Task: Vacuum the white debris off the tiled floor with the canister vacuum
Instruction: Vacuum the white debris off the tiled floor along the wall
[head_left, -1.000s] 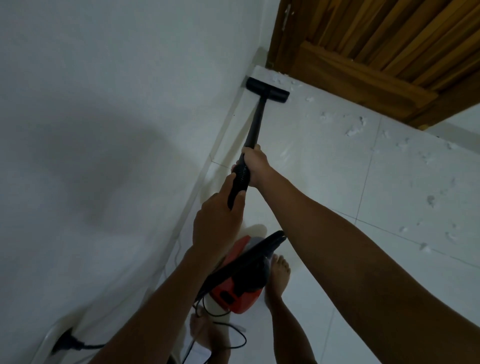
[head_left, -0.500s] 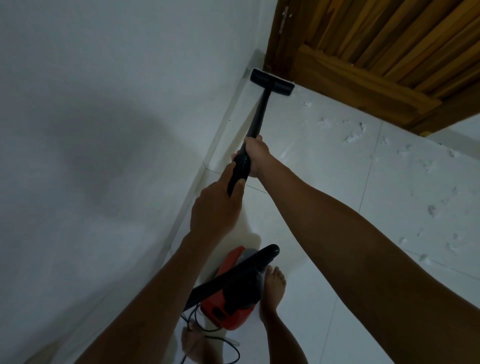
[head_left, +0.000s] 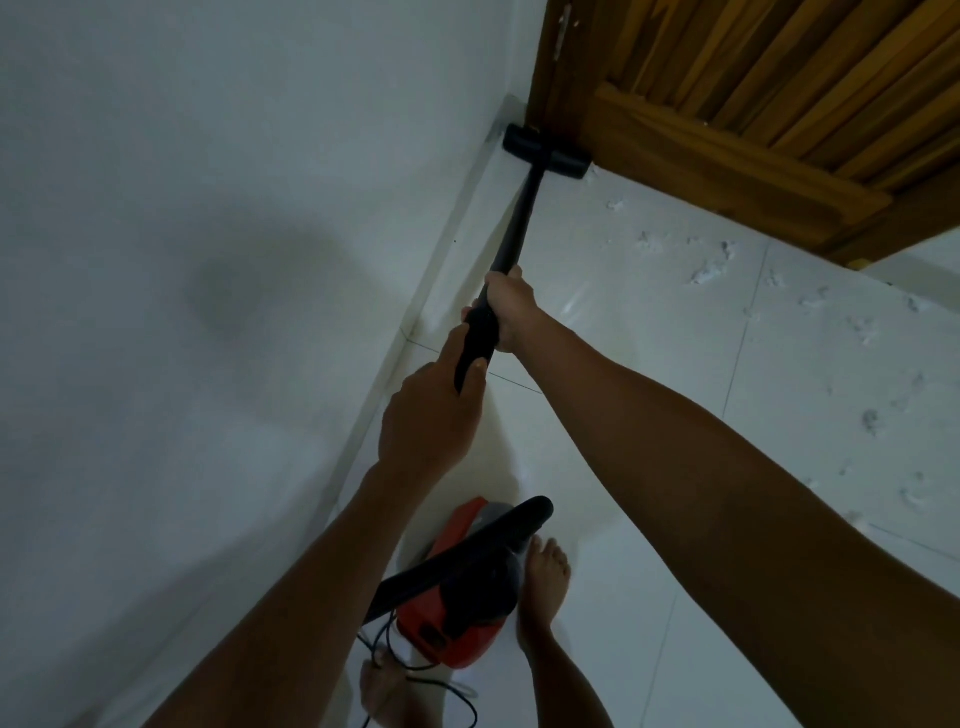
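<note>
Gripping the wand, both hands are closing round it: right hand nearer the nozzle at upper centre, left hand lower; debris is lying rightward.

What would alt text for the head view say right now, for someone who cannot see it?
Both hands grip a black vacuum wand, right hand ahead of left hand, pushing its floor nozzle into the corner where the white wall meets a wooden door. White debris dots the tiled floor to the right. A red canister vacuum sits by a bare foot.
</note>
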